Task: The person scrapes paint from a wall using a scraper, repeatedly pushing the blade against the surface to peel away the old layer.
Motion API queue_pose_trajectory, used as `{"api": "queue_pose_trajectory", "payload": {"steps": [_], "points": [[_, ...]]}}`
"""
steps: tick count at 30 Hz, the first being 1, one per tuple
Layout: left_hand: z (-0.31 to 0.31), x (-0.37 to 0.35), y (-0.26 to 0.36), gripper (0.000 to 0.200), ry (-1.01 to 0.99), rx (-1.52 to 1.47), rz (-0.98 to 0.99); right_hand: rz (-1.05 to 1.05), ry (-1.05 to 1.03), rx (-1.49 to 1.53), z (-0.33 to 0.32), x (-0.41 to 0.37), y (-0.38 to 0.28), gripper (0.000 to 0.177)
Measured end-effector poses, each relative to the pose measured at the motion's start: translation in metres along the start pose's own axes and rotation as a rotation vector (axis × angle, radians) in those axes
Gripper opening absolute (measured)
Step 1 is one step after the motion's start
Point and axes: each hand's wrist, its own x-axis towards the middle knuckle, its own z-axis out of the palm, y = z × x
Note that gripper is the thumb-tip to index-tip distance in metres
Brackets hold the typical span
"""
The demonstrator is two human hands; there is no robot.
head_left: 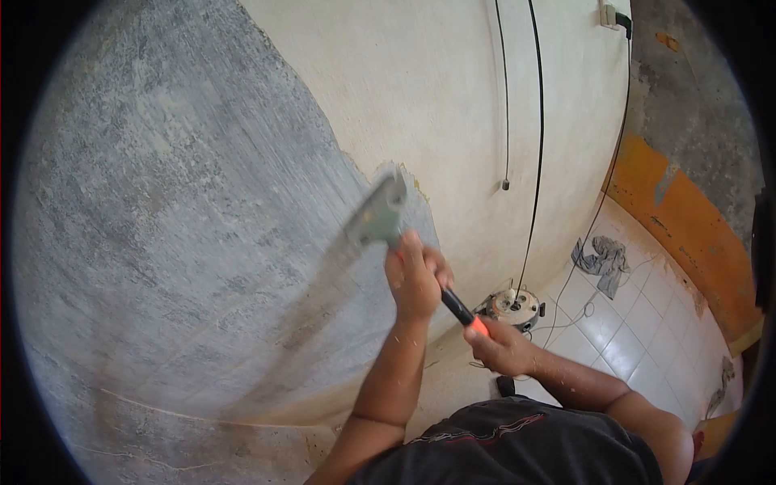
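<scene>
My left hand (418, 275) is wrapped round the upper handle of a long-handled wall scraper (459, 307), close below its wide grey-green head. Lower down, my right hand (503, 347) grips the orange end of the same black handle. The scraper's head is smeared by motion and overlaps the ragged border between the cream paint (436, 97) and the bare grey wall (202, 194). A few pale flecks cling to both forearms.
A round cable reel (517, 309) stands on the white tiled floor (622, 347) by the wall. Black cords hang down the wall, one from a socket (610, 16). A crumpled grey cloth (604, 263) lies on the tiles beside an orange panel (679, 234).
</scene>
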Motion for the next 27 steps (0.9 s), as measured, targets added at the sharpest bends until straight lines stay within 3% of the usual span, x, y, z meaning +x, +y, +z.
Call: {"api": "queue_pose_trajectory", "payload": {"steps": [5, 9, 14, 17, 23, 27], "points": [[0.014, 0.014, 0.038, 0.037, -0.05, 0.047, 0.061, -0.005, -0.018, 0.157, 0.011, 0.01, -0.026, 0.04], [-0.013, -0.006, -0.004, 0.035, -0.014, -0.01, -0.009, 0.013, -0.002, 0.086, 0.017, 0.0, 0.012, 0.041], [-0.01, 0.005, 0.02, 0.034, -0.069, 0.012, -0.013, 0.089, -0.173, 0.333, 0.027, 0.006, -0.007, 0.038], [-0.009, 0.006, 0.025, 0.032, -0.11, -0.004, 0.006, 0.026, -0.124, 0.339, 0.031, 0.006, -0.002, 0.037], [-0.015, -0.008, -0.011, 0.029, 0.002, -0.063, -0.053, 0.101, -0.019, 0.178, 0.02, -0.001, 0.022, 0.042], [-0.01, 0.01, 0.02, 0.031, -0.108, -0.006, 0.028, 0.039, -0.047, 0.182, 0.026, 0.006, -0.005, 0.04]]}}
